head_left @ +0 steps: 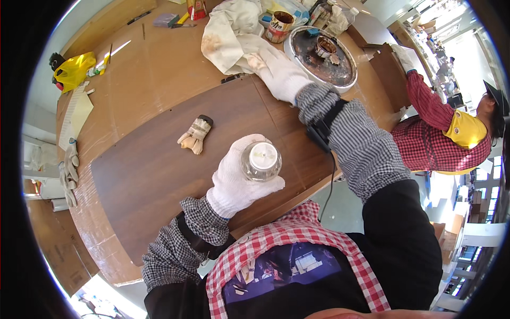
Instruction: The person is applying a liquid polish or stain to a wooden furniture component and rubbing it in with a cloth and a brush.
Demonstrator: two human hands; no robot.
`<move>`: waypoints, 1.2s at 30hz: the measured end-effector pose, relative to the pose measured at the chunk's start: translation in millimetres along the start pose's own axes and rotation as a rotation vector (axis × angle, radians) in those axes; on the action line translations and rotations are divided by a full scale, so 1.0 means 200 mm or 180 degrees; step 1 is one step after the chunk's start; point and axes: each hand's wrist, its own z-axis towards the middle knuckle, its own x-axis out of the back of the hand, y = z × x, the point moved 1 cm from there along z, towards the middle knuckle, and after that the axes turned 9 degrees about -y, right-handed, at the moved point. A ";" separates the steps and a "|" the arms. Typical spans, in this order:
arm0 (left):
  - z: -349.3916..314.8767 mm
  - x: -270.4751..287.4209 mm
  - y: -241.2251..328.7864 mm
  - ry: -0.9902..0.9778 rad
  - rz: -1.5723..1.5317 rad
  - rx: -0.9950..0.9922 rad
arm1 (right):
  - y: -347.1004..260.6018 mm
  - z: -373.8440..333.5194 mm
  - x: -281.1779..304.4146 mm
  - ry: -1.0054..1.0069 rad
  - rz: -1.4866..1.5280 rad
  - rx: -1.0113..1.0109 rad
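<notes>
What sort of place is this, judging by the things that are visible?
Probably a wood-finishing workshop: a brown wood-grain panel lies on a covered table, and beyond it are a stained tin and a stained white cloth.

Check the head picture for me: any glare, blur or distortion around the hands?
Head view, centre: left hand and clear container look reasonably sharp; head view, above: right hand, white-gloved, nearly blends into the pale cloth; head view, upper left: a bright glare streak on the table; head view, far right: background washed out; head view, rim: straight edges bow.
</notes>
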 end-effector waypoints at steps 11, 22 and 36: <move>0.00 -0.01 0.02 0.0008 -0.0145 0.0184 | -0.11 -0.52 -0.01 0.0179 -0.0601 0.0272; -0.01 -0.01 -0.10 0.0072 -0.1046 0.0246 | -0.29 -1.04 0.03 0.0203 -0.0178 0.0296; -0.01 0.00 -0.02 0.0152 -0.0779 0.0482 | -0.28 -1.09 -0.01 0.0339 -0.0167 0.0044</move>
